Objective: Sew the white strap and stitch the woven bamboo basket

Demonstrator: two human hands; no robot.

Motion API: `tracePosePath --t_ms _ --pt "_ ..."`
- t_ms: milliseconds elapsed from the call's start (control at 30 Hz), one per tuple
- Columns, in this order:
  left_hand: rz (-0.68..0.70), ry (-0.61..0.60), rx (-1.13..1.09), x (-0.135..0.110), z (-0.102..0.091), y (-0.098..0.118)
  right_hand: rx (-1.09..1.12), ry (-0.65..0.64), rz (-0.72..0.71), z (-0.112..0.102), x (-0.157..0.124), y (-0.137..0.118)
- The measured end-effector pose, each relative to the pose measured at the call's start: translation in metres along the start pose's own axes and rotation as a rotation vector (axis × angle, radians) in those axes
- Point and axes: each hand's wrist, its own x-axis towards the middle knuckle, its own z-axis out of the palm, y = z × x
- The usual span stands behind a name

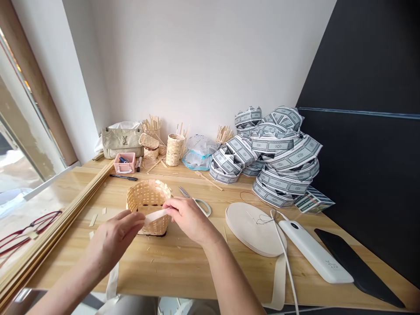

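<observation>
A cream fabric tape (155, 216) is stretched between my two hands, in front of a small woven basket (149, 192) on the wooden table. My left hand (123, 229) pinches one part of the tape, and a length of it hangs below that hand over the table's front edge. At the right side of the basket, my right hand (187, 216) pinches the tape between thumb and fingers. Part of the basket's front is hidden by the tape and hands. Behind my right hand lies a pair of scissors (201, 205), partly covered.
A flat roll of cream tape (256, 229) lies at right, near a white power bank (315, 251) with a cable. Patterned paper bands (278, 153) pile up behind. Long wooden strips (65, 227) run along the left. At the back stand a handbag (121, 142) and a pink box (124, 164).
</observation>
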Motion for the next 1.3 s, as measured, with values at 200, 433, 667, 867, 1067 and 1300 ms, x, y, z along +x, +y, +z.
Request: tracePosePath --t_ms 200,433,667,867,1067,1300 --pt "0.116 0.163 0.172 -0.009 0.001 -0.015 0.009 0.138 0.138 0.022 -0.004 -0.016" --pt "0.335 0.329 0.191 -0.001 0.002 -0.015 0.07 0.172 0.213 0.029 -0.003 -0.022" --pt "0.304 0.352 -0.075 0.0 0.013 -0.018 0.202 0.233 0.248 0.036 -0.003 -0.015" --pt "0.325 0.459 -0.027 0.0 0.018 -0.013 0.282 0.315 0.18 0.033 -0.003 -0.012" --pt "0.395 0.461 0.025 0.002 0.018 -0.003 0.308 0.343 0.114 0.027 -0.004 -0.01" --pt "0.4 0.475 0.03 0.002 0.022 0.007 0.313 0.355 0.053 0.021 -0.003 -0.007"
